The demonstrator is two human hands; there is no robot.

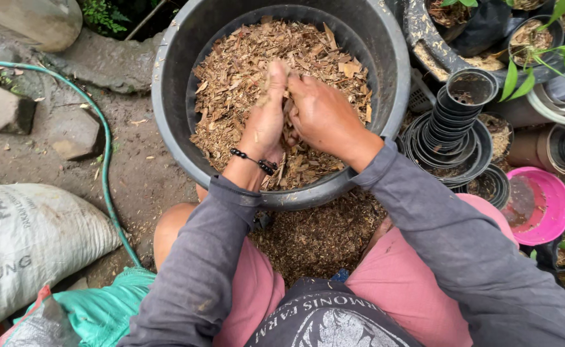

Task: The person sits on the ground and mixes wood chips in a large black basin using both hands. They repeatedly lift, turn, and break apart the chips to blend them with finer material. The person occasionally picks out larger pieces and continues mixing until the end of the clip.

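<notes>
Both hands meet over the black tub (167, 96) of brown wood chips (244, 71): the left hand (264, 119) and right hand (321, 115) press together, fingers curled, clutching chips between the palms, forearms angled inward.

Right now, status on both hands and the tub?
Left hand and right hand pressed together, rubbing wood chips. Black tub about half full. Stacked nursery pots at right, clear of the hands.

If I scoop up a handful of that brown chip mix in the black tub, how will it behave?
The chip mix looks dry, loose and flaky, so probably light and apt to sift between the hands. Pieces vary in size; it likely crumbles rather than clumps.
</notes>
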